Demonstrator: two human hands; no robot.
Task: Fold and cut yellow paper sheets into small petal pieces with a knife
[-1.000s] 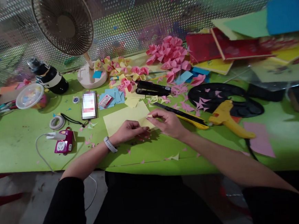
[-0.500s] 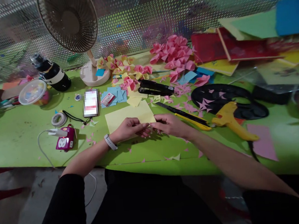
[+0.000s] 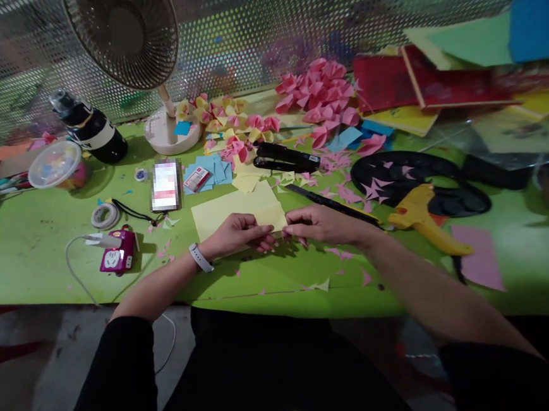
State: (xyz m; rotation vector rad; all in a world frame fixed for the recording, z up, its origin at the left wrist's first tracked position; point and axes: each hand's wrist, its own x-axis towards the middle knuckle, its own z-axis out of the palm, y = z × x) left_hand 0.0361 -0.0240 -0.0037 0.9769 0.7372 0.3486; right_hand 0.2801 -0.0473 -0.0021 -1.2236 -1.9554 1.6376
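Observation:
A pale yellow sheet of paper (image 3: 232, 212) lies at the front middle of the green table (image 3: 166, 283), its near right edge lifted between my hands. My left hand (image 3: 241, 233), with a white band at the wrist, pinches that edge between thumb and fingers. At the sheet's right corner, my right hand (image 3: 316, 222) is closed on the paper too. Just beyond the right hand lies a utility knife (image 3: 329, 202), its yellow end partly covered by my forearm. A black stapler (image 3: 286, 160) rests behind the sheet among small paper scraps.
Behind stand a fan (image 3: 174, 134), a black bottle (image 3: 95, 137) and pink folded paper pieces (image 3: 318, 94). A phone (image 3: 164, 185), tape roll (image 3: 105, 215) and purple socket adapter (image 3: 118, 252) with a cable lie left. To the right is a yellow glue gun (image 3: 422, 219).
My right hand has slid slightly right along the paper's edge, and its forearm now covers more of the knife. My left hand keeps its hold. The view has shifted slightly.

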